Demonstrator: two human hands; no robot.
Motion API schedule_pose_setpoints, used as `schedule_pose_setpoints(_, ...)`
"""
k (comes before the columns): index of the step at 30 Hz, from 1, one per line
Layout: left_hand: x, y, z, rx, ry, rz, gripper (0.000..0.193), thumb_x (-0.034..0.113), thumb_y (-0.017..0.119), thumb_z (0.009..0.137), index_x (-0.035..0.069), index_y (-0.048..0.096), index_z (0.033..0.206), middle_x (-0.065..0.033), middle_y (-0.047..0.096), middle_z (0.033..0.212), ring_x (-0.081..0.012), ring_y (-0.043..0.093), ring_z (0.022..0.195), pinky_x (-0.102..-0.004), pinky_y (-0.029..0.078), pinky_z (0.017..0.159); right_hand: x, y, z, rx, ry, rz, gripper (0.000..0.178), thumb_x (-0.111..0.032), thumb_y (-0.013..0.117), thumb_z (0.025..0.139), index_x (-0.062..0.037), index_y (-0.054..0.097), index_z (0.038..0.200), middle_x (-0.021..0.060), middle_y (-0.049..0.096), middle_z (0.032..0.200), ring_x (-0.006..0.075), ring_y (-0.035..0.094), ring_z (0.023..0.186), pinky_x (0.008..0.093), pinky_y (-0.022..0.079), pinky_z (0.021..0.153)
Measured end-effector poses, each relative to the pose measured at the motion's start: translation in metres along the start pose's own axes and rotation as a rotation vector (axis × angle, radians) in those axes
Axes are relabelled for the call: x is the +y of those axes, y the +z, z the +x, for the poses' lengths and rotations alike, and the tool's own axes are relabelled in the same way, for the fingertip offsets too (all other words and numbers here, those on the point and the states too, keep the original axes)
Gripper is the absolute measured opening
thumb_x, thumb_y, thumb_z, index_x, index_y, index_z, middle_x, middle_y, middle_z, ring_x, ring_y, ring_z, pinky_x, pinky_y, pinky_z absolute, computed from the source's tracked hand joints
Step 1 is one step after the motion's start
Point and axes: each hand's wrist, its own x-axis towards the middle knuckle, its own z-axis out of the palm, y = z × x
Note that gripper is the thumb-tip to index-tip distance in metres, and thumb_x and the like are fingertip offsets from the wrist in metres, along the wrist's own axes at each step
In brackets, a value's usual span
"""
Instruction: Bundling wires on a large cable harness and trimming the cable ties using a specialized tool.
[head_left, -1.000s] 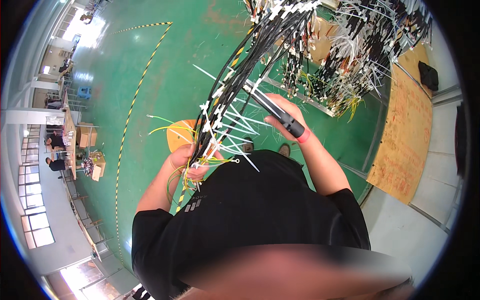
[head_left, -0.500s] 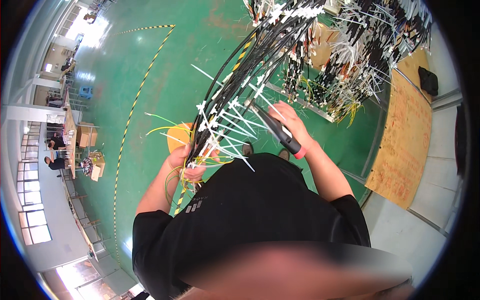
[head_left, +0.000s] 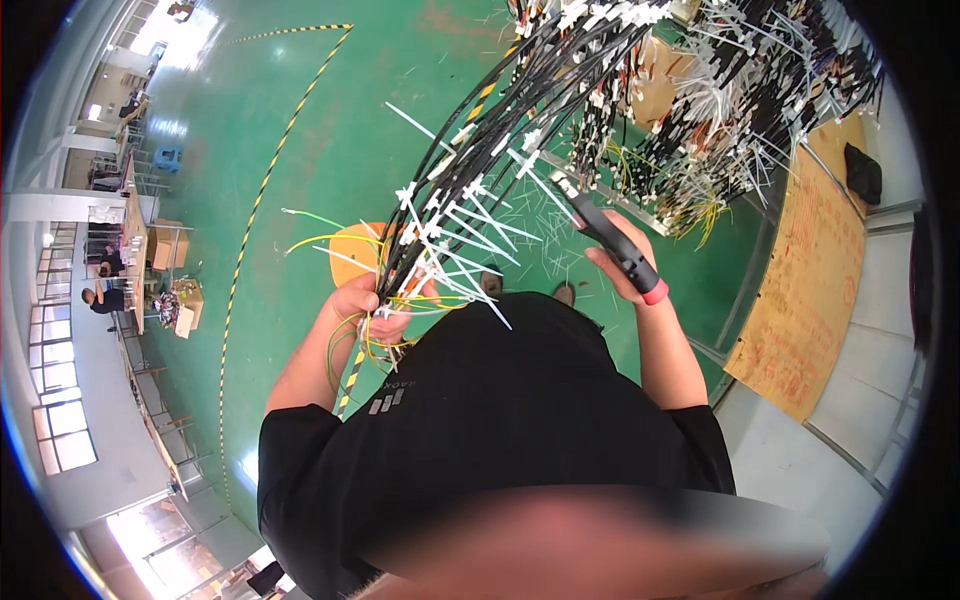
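Note:
My left hand (head_left: 362, 303) is closed round the near end of a wire harness (head_left: 470, 170), a thick bundle of black cables running up and to the right. White cable ties (head_left: 490, 232) are fastened along it, their long tails sticking out. Thin yellow-green wires (head_left: 338, 240) splay out beside that hand. In my right hand (head_left: 610, 274) is a black cable tie gun (head_left: 612, 236) with a red end. Its metal nose points up and left, a short way right of the bundle and apart from it.
Many more harnesses with tie tails hang in a dense mass (head_left: 730, 90) at the upper right. A wooden board (head_left: 800, 290) stands at the right. An orange round seat (head_left: 352, 258) is behind my left hand. Cut tie tails litter the green floor (head_left: 300, 190). People work at far-left benches.
My right hand has moved the cable tie gun right, away from the harness. My left hand keeps its hold on the bundle in nearly the same place.

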Motion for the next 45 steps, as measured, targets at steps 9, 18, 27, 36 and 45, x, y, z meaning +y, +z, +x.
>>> schedule_pose_setpoints(9,-0.002,-0.007,0.008,-0.227,-0.066,-0.125,0.084,0.035,0.076,0.095,-0.016,0.037,0.149,-0.002,0.052,0.063,-0.0103,0.049,0.049,-0.0297,0.036,0.048,0.009,0.035,0.038,-0.099,-0.147,0.145,0.051,-0.01,0.08,0.09,-0.0013,0.065,0.139,0.0196,0.068,0.136,0.037,0.065,0.123,0.0454,0.05,0.107)
schedule_pose_setpoints(18,-0.008,-0.003,0.01,-0.354,-0.08,-0.211,0.081,0.033,0.073,0.096,-0.017,0.04,0.149,-0.0038,0.053,0.066,-0.0099,0.05,0.051,-0.0284,0.04,0.049,0.034,0.04,0.06,-0.187,-0.24,0.27,0.052,-0.022,0.087,0.089,-0.0029,0.07,0.133,0.0179,0.07,0.136,0.0382,0.064,0.127,0.0483,0.049,0.109)
schedule_pose_setpoints(27,-0.011,0.022,0.013,-0.47,-0.14,-0.349,0.08,0.029,0.077,0.093,-0.021,0.041,0.143,-0.0054,0.055,0.067,-0.0099,0.053,0.055,-0.0274,0.04,0.048,0.022,0.047,0.067,-0.148,-0.38,0.397,0.054,-0.023,0.088,0.087,-0.0009,0.07,0.133,0.0202,0.071,0.133,0.0402,0.065,0.127,0.0511,0.05,0.11)
schedule_pose_setpoints(36,-0.008,0.024,0.016,-0.439,-0.164,-0.357,0.076,0.028,0.075,0.093,-0.021,0.046,0.144,-0.0069,0.057,0.071,-0.0126,0.055,0.059,-0.0274,0.043,0.05,-0.025,0.053,0.048,-0.129,-0.249,0.279,0.048,-0.023,0.08,0.094,0.0015,0.065,0.133,0.0191,0.07,0.129,0.0403,0.064,0.128,0.0503,0.048,0.111)
schedule_pose_setpoints(45,-0.013,0.017,0.017,-0.379,-0.196,-0.402,0.078,0.024,0.078,0.09,-0.024,0.044,0.141,-0.0099,0.056,0.067,-0.0137,0.054,0.056,-0.0278,0.041,0.046,-0.034,0.049,0.03,-0.089,-0.113,0.063,0.024,-0.024,0.081,0.087,-0.0058,0.066,0.092,0.0091,0.06,0.079,0.0296,0.062,0.066,0.0381,0.047,0.061)
